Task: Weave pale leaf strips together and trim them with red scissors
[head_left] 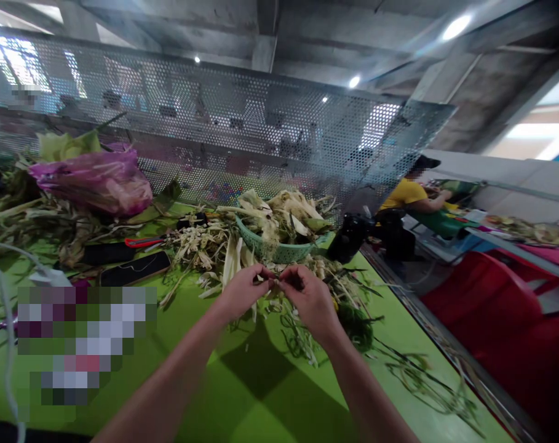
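Note:
My left hand and my right hand meet fingertip to fingertip above the green table. Both pinch a small piece of dried husk, mostly covered by my fingers. Just beyond them stands a green plastic basket heaped with dried husks. Pale husk strips lean at its left side. Loose shreds lie beneath my right hand, with a dark green bundle beside my right wrist.
A pink plastic bag sits among husks at left. Nearer are a dark phone, red-handled cutters and a white cable. A black object stands right of the basket. Behind rises a perforated screen; a person in yellow sits beyond red chairs.

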The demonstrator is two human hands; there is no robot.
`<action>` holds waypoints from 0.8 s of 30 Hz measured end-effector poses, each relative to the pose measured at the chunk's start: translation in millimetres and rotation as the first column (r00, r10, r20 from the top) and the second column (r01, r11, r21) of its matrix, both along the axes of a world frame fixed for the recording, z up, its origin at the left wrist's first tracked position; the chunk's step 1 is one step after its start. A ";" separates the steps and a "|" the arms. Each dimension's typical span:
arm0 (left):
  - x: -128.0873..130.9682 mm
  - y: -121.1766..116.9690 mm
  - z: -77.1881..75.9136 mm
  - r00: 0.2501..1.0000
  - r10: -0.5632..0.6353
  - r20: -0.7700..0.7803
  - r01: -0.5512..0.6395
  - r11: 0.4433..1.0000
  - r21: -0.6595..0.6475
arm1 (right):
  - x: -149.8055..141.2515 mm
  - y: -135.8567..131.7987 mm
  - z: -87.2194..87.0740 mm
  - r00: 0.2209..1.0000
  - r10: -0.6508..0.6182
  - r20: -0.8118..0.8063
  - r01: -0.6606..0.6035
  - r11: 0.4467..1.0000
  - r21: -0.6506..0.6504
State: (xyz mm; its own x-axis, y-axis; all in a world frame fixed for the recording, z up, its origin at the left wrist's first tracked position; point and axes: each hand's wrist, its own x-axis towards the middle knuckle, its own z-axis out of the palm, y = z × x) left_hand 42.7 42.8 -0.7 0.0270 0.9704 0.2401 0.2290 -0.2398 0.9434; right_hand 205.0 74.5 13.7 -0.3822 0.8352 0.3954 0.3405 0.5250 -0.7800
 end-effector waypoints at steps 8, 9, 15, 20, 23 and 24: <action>1.2 3.2 -4.9 0.951 0.046 0.306 -0.026 0.997 -0.070 | 1.2 -3.4 6.4 0.982 -0.072 -0.173 0.093 0.989 0.116; 1.1 2.9 -4.7 0.926 0.079 0.369 -0.048 0.995 -0.091 | 2.7 -2.6 7.3 0.967 -0.114 -0.230 0.139 0.985 0.099; 5.7 -0.4 0.6 0.777 0.147 0.611 -0.058 0.985 -0.164 | -2.6 -3.5 5.2 0.936 -0.074 -0.344 -0.045 0.945 -0.323; 12.7 -0.9 -0.3 0.847 0.131 0.515 -0.092 0.991 -0.101 | -17.1 -8.1 -2.1 0.899 0.017 -0.438 -0.226 0.875 -0.428; 12.7 -0.7 -2.3 0.912 0.161 0.377 -0.156 0.987 -0.044 | -18.6 -6.5 -5.3 0.876 -0.003 -0.482 -0.234 0.872 -0.431; 12.1 -0.6 -3.0 0.927 0.178 0.331 -0.180 0.983 -0.025 | -18.1 -5.6 -6.0 0.868 -0.014 -0.497 -0.232 0.873 -0.430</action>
